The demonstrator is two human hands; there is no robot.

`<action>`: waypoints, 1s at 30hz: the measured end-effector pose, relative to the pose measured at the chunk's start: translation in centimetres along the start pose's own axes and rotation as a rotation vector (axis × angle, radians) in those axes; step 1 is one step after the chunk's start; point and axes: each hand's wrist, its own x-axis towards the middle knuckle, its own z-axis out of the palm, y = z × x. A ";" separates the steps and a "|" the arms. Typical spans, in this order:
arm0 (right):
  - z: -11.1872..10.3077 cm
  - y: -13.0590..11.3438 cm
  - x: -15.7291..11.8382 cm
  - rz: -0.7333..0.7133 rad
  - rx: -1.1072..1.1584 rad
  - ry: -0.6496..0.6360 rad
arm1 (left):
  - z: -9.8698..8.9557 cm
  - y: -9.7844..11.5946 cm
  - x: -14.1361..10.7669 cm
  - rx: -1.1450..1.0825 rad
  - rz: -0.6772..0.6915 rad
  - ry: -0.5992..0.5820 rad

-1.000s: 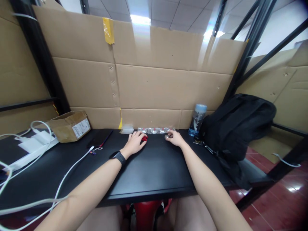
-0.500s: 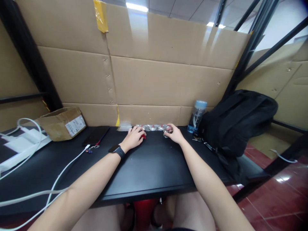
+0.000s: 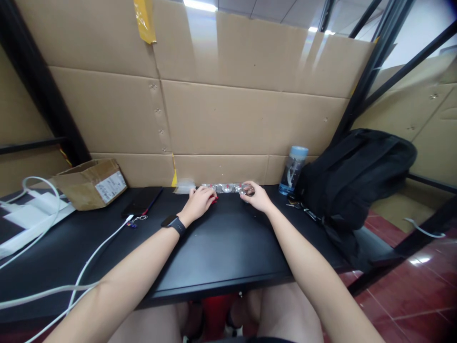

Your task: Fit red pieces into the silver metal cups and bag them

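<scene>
Along the back of the black desk lies a row of shiny clear-and-silver round pieces [image 3: 227, 188] with small red marks. My left hand [image 3: 199, 204], with a dark watch on the wrist, rests by the row's left end. Its fingers are curled round a small red object [image 3: 214, 199], mostly hidden. At the right end of the row, my right hand [image 3: 260, 197] has thumb and fingers closed round a shiny, clear round piece [image 3: 246, 190]. Its exact kind is too small to tell. Left of the row sits a translucent plastic box [image 3: 184, 186].
A water bottle [image 3: 293, 170] and a black backpack [image 3: 357, 176] stand to the right, with keys [image 3: 294, 205] beside them. Leftward are an open cardboard box [image 3: 89, 183], a dark phone-like slab [image 3: 141, 201] and white cables [image 3: 84, 269]. A cardboard wall [image 3: 221, 119] closes the back.
My right hand has moved the clear round piece slightly up and back, closer to the row. My left hand has shifted only a little with the red object. The view has tilted slightly.
</scene>
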 end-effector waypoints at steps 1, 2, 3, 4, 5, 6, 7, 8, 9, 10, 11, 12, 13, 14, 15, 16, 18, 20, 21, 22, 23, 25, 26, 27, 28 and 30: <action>0.2 -0.3 -0.1 -0.012 0.025 -0.013 | -0.1 0.2 -0.1 -0.021 -0.008 -0.001; 0.5 -0.6 -0.1 -0.023 0.050 -0.026 | -0.2 0.3 -0.1 -0.040 -0.018 0.004; 0.8 -0.9 -0.2 -0.031 0.072 -0.038 | -0.3 0.6 -0.2 -0.057 -0.033 0.015; 1.2 -1.2 -0.3 -0.037 0.093 -0.048 | -0.5 0.9 -0.3 -0.074 -0.052 0.028; 1.5 -1.6 -0.4 -0.040 0.112 -0.053 | -0.7 1.2 -0.3 -0.089 -0.071 0.042; 1.9 -2.0 -0.5 -0.045 0.131 -0.052 | -1.0 1.5 -0.4 -0.103 -0.090 0.055; 2.2 -2.4 -0.6 -0.052 0.155 -0.049 | -1.2 1.9 -0.4 -0.116 -0.108 0.069; 2.5 -2.9 -0.7 -0.060 0.187 -0.044 | -1.6 2.4 -0.4 -0.127 -0.124 0.082; 2.8 -3.4 -0.9 -0.069 0.227 -0.040 | -1.9 2.8 -0.4 -0.139 -0.142 0.096; 3.1 -4.0 -1.1 -0.080 0.274 -0.041 | -2.2 3.2 -0.3 -0.155 -0.160 0.112; 3.3 -4.5 -1.3 -0.092 0.323 -0.048 | -2.5 3.6 -0.3 -0.175 -0.178 0.127; 3.6 -5.0 -1.5 -0.104 0.368 -0.061 | -2.8 3.9 -0.3 -0.198 -0.192 0.141; 3.8 -5.5 -1.7 -0.117 0.406 -0.076 | -2.9 4.1 -0.3 -0.224 -0.203 0.151; 3.9 -6.0 -1.9 -0.131 0.435 -0.090 | -3.0 4.3 -0.3 -0.253 -0.209 0.160; 4.1 -6.4 -2.2 -0.144 0.455 -0.100 | -3.1 4.4 -0.3 -0.282 -0.213 0.170; 4.3 -6.7 -2.4 -0.155 0.469 -0.106 | -3.0 4.5 -0.3 -0.309 -0.216 0.179; 4.6 -7.3 -2.7 -0.171 0.489 -0.112 | -2.7 4.6 -0.3 -0.346 -0.221 0.195; 4.8 -7.6 -2.9 -0.174 0.502 -0.126 | -2.5 4.6 -0.3 -0.354 -0.220 0.203; 4.9 -7.7 -3.0 -0.174 0.506 -0.138 | -2.4 4.7 -0.3 -0.349 -0.220 0.203; 4.9 -7.8 -3.0 -0.173 0.510 -0.146 | -2.3 4.7 -0.4 -0.344 -0.220 0.202; 4.9 -7.8 -3.1 -0.174 0.514 -0.152 | -2.2 4.8 -0.4 -0.342 -0.220 0.200; 4.9 -7.7 -3.1 -0.180 0.521 -0.155 | -2.2 5.0 -0.4 -0.340 -0.219 0.189; 4.8 -7.7 -3.1 -0.185 0.522 -0.157 | -2.2 5.1 -0.5 -0.336 -0.217 0.183; 4.8 -7.7 -3.0 -0.191 0.519 -0.160 | -2.2 5.2 -0.5 -0.328 -0.215 0.179; 4.7 -7.7 -3.0 -0.197 0.513 -0.163 | -2.3 5.3 -0.6 -0.315 -0.212 0.176; 4.7 -7.7 -3.0 -0.201 0.496 -0.169 | -2.3 5.5 -0.6 -0.283 -0.207 0.178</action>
